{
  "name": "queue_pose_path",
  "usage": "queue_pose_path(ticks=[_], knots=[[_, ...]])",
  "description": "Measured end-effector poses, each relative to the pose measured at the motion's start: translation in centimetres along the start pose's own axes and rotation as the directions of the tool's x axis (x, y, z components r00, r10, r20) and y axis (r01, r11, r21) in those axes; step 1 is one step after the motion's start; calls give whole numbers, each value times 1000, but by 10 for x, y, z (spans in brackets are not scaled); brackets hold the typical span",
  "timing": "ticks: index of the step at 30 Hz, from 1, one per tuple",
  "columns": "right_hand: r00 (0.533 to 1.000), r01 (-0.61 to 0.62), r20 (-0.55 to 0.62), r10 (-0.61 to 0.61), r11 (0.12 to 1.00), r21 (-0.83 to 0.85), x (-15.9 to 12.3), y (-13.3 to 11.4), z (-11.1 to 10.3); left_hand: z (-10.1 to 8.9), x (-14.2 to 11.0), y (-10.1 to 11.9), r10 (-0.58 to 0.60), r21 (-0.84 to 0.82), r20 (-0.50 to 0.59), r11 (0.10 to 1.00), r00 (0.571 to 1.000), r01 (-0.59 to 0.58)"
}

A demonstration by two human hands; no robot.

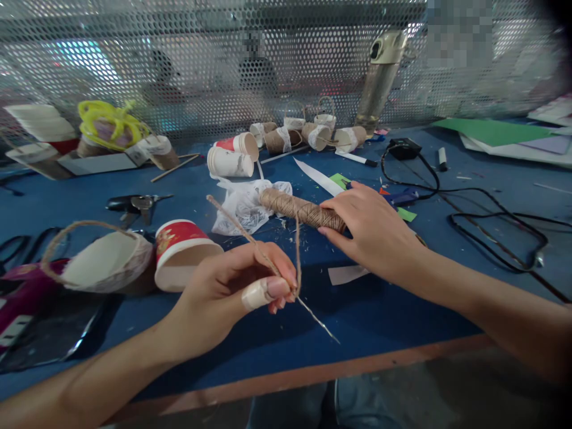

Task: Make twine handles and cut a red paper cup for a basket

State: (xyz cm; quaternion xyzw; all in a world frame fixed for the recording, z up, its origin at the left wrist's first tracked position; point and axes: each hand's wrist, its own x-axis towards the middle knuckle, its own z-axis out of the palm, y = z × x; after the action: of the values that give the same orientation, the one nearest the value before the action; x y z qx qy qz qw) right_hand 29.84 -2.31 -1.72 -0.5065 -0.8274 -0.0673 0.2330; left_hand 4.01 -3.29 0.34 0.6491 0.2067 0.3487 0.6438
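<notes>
My left hand (250, 286), with a bandage on its thumb, pinches a strand of twine (298, 250) near the table's front edge. One stiff-looking length of twine sticks up and left from the fingers, and a thin, pale strand trails down to the right. From the pinch the twine runs up to a roll of jute twine (299, 208) lying on the blue table. My right hand (361, 226) is closed around the right end of that roll. Left of my left hand lie a red paper cup (181, 238) and a twine-handled cup basket (107, 256).
A crumpled white plastic bag (243, 205) lies behind the roll. Further back are stacked paper cups (230, 161), several small twine-wrapped cups and a tall bottle (382, 77). Keys (140, 205) lie left, a black cable (491, 238) right. A perforated metal screen (304, 53) closes off the back.
</notes>
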Motion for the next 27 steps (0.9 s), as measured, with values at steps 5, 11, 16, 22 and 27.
queue_pose_path(ticks=[5, 11, 16, 22, 27], knots=[[994, -70, -83, 75, 996, 55, 0, -6, -8, 1, 0, 3, -11, 37, 23, 999, 1000, 10], [983, -182, 27, 184, 919, 349, 2, -2, -10, 0, -2, 4, -28, 47, 77, 999, 997, 25], [946, -324, 231, 229, 596, 735, 5, 2, -10, -3, -3, 3, -8, 67, 142, 998, 990, -1], [961, -276, 175, 215, 681, 678, 5, 0, -9, -3, -5, 3, -77, 124, 238, 991, 968, 48], [986, 26, -157, 51, 889, 457, 2, -9, -18, -2, -3, 6, -43, 176, 226, 984, 973, 3]])
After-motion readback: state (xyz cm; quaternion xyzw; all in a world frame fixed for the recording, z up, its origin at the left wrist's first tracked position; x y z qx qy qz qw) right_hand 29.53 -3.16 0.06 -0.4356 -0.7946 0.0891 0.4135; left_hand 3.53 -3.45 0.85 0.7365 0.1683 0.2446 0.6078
